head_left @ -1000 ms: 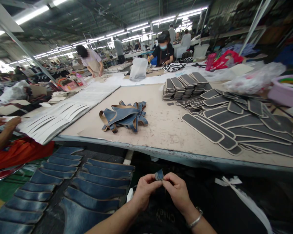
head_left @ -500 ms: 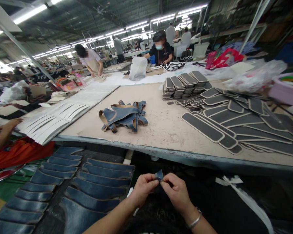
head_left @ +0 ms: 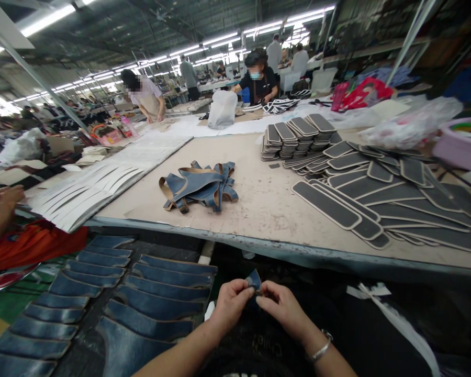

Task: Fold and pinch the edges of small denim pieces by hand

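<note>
Forearms [head_left: 180,343] reach forward; the left hand [head_left: 231,302] pinches a small blue piece [head_left: 255,279] before the pale desk [head_left: 259,222], the right hand [head_left: 283,306] is close, its grip unclear; lamps [head_left: 48,20] light the hall [head_left: 204,23]

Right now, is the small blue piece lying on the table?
No, the small blue piece is pinched in the fingertips of the left hand, apart from the table.

Covered, cropped, blurred
The left hand [head_left: 232,302] covers part of the small blue piece [head_left: 255,279]; whether the right hand [head_left: 284,308] touches it is too small to tell. The purple basin [head_left: 457,153] is cut by the right edge, the orange garment [head_left: 43,247] by the left; distant workers [head_left: 26,112] blur.
</note>
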Tool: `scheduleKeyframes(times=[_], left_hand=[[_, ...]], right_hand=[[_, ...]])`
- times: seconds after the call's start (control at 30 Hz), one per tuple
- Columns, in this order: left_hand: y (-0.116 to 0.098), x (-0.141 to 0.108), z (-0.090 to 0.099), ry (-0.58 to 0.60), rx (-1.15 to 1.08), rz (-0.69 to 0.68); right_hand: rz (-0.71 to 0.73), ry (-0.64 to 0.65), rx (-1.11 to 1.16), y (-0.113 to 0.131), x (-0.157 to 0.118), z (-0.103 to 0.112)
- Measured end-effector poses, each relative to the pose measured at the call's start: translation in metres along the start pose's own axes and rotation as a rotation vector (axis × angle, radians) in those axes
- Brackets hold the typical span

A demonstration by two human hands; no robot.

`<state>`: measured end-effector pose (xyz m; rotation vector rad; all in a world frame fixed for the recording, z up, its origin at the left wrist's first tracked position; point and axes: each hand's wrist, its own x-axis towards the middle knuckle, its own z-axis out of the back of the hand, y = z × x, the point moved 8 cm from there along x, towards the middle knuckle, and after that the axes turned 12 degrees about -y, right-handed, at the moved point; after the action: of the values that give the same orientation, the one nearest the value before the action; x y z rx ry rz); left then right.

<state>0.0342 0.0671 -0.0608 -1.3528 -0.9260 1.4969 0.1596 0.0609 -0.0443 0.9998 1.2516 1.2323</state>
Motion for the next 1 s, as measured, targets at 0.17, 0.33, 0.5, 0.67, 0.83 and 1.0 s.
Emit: scheduleKeyframes(times=[0.17,0.33,0.5,0.67,0.83,1.0], left_hand=[[-0.004,-0.001,-0.004,-0.006,0.080,-0.018],[0.002,-0.003,-0.012,0.053,-0.044,0.101],[0.003,-0.009,-0.018,0.168,-0.197,0.179],[-0.006,-0.009,-0.020,0.200,-0.143,0.170],[-0.009,-0.005,-0.020,0.150,-0.084,0.130],[-0.004,-0.002,-0.014,0.095,-0.042,0.067]], right_hand=[[0.060,-0.141,-0.106,-0.003,0.001,0.006],[0.100,-0.221,-0.134,0.001,-0.001,0.010],[0.101,-0.258,-0.088,-0.001,0.000,0.014],[0.176,-0.277,-0.143,0.003,-0.001,0.016],[0.071,-0.219,0.019,-0.001,-0.003,0.008],[-0.135,0.087,0.318,-0.009,-0.006,-0.015]])
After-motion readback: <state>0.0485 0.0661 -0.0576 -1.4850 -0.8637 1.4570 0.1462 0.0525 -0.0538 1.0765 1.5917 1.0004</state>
